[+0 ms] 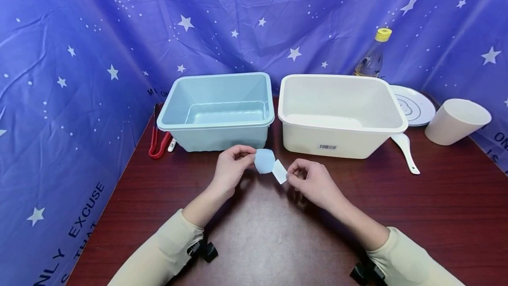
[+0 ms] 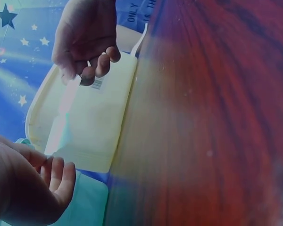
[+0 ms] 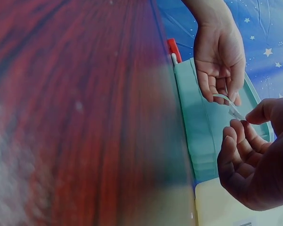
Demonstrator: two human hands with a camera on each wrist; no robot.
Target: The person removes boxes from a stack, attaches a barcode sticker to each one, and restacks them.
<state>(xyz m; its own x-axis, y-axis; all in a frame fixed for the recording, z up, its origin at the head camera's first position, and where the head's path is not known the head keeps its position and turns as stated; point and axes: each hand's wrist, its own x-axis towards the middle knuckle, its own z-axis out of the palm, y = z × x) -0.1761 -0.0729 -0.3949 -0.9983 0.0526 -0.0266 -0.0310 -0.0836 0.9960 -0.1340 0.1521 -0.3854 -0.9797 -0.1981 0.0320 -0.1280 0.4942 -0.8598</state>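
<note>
Forearms in beige sleeves were cut off at the lower edge of the head view, with black wrist mounts only partly seen. Above the dark red table (image 1: 436, 215), a small pale blue sheet (image 1: 264, 161) was pinched between thumb and fingertips of the left hand (image 1: 232, 167), and a white tab (image 1: 279, 171) joined to it was pinched the same way by the right hand (image 1: 313, 182). What the sheet was made of could not be made out; in both wrist views it was seen only edge-on and blurred.

Just behind the hands, a light blue tub (image 1: 217, 110) and a white tub (image 1: 339, 114) were set side by side. A barcode label (image 1: 327, 147) was seen on the white tub's front, its digits too small to be read. Red tongs (image 1: 158, 138) were half hidden left of the blue tub. A white spoon (image 1: 406, 150), a plate (image 1: 414, 106) partly covered by the white tub, and a tilted beige cup (image 1: 456, 120) were found to the right. Farther back, a yellow-capped bottle (image 1: 373, 56) was partly hidden. On the starry blue cloth (image 1: 79, 56), "EXCUSE" was legible; other words were cut off.
</note>
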